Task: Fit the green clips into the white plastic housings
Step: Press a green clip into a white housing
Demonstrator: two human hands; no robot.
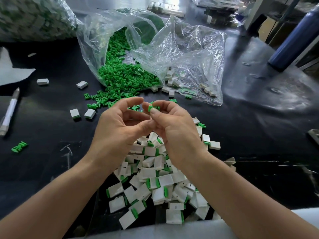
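No text, label, brand, number or sign can be read anywhere here.

Two bare hands meet above a dark tabletop [51, 128]. The right hand [174, 128] pinches a green clip [152, 107] between thumb and fingertips; the left hand [119, 128] curls loosely just beside it, thumb and forefinger apart, its grip holding nothing visible. Below the wrists lies a heap of white housings [155, 185], many showing a green edge. Beyond the hands, a clear plastic bag [181, 54] lies open, spilling loose green clips [127, 78] onto the tabletop, with a few white housings under its right side. A white pen [10, 112] lies at the left edge, and a dark blue bottle [293, 38] stands at the far right.
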